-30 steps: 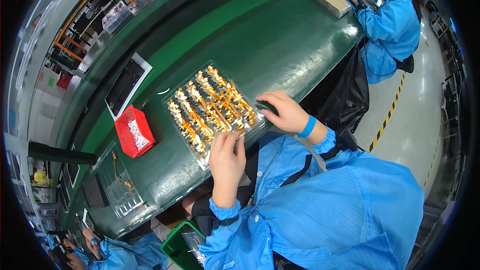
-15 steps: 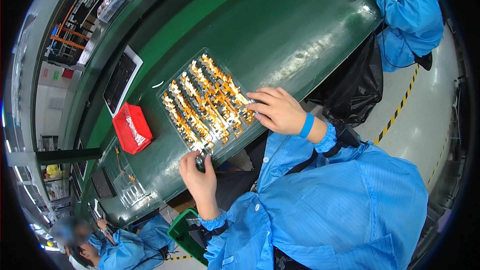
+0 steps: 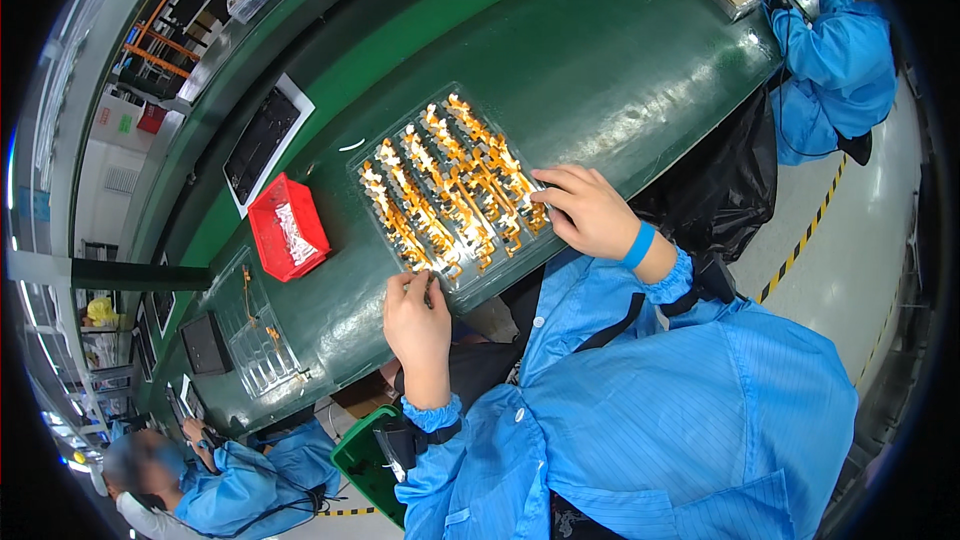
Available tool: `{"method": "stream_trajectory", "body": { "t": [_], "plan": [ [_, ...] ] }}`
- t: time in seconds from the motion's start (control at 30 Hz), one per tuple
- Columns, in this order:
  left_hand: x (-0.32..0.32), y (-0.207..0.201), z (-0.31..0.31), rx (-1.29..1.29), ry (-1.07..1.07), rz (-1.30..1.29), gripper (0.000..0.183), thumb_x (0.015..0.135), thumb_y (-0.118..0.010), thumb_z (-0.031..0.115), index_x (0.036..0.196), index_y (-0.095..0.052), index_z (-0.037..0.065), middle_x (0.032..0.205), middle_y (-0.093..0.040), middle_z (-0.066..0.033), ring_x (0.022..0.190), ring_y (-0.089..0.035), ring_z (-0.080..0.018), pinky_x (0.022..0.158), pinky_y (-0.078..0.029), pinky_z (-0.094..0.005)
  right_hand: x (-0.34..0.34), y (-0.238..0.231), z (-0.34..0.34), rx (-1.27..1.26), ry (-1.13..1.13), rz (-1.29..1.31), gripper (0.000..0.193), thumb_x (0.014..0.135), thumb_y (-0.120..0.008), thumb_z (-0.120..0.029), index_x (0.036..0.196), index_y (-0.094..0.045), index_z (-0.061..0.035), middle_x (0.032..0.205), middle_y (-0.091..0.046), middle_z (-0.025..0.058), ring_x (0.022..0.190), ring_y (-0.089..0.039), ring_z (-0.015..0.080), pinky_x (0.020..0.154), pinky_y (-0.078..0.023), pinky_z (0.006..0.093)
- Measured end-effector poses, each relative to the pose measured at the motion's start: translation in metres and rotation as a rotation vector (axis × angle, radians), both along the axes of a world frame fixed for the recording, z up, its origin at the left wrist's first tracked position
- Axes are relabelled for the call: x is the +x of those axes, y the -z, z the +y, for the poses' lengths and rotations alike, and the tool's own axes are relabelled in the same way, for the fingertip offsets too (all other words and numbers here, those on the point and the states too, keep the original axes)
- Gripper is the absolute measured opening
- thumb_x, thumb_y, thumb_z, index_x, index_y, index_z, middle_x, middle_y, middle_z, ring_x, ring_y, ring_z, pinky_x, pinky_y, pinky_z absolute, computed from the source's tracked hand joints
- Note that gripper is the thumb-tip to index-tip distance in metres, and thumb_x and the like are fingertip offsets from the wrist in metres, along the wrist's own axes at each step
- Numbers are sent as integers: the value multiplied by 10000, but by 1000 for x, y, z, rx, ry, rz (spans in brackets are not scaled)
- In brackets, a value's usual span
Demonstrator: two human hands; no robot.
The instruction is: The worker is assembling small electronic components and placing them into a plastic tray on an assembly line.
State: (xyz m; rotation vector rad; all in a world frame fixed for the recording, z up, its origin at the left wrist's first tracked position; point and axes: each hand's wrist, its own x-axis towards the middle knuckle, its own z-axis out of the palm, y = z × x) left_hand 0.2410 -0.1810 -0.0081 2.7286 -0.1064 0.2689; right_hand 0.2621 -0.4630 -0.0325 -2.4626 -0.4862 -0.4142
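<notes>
A clear plastic tray (image 3: 482,289) lies on the green table, filled with rows of orange and white flexible circuit strips (image 3: 470,175). At its near left corner is my left hand (image 3: 418,325), fingers curled over a small dark thing that they mostly hide. My right hand (image 3: 592,215), with a blue band round its wrist, rests at the tray's right edge. Its fingers are stretched out and apart, the tips touching the edge or the outermost strips; I cannot tell which.
Left of the tray stands a red bin (image 3: 290,228) with small white pieces. Beyond it lies a white-framed dark panel (image 3: 268,145). Another clear tray (image 3: 262,365) with a few orange strips sits further left. A green bin (image 3: 365,455) stands below the table edge. Co-workers sit at both ends.
The whole view has shifted, so the tray and table sit further right and slightly higher. My left fingers now cover more of the dark thing. My right hand stays at the tray's right edge.
</notes>
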Motion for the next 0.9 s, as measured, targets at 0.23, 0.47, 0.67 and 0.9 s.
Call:
{"method": "stream_trajectory", "body": {
  "t": [0.23,0.47,0.67,0.9],
  "plan": [
    [3,4,-2,85,39,-203,90,780,-658,73,855,-698,43,902,-627,-99,778,-644,-293,656,-536,-382,2,0,3,14,4,19,237,810,-603,-90,1039,-663,-79,1263,-590,97,1172,-529,295,982,-416,425],
    [17,-7,17,-972,-250,22,140,935,-591,89,931,-632,-44,942,-698,-142,844,-704,-214,695,-544,-279,4,0,3,29,0,50,231,820,-608,-102,1044,-662,-76,1268,-588,103,1170,-526,302,993,-409,428],
    [37,-36,45,-1489,-215,96,185,969,-590,124,1063,-593,-35,1068,-682,-180,945,-693,-214,761,-564,-243,5,-1,0,63,-22,72,232,827,-631,-114,1053,-658,-67,1272,-587,116,1176,-517,319,1006,-405,429],
    [33,-68,72,-1563,-41,36,171,968,-590,122,1074,-594,-12,1088,-668,-171,983,-677,-205,794,-562,-247,0,-8,6,123,34,-7,243,806,-650,-61,1049,-652,-52,1216,-604,135,1154,-527,328,979,-430,421]
  ]
}}
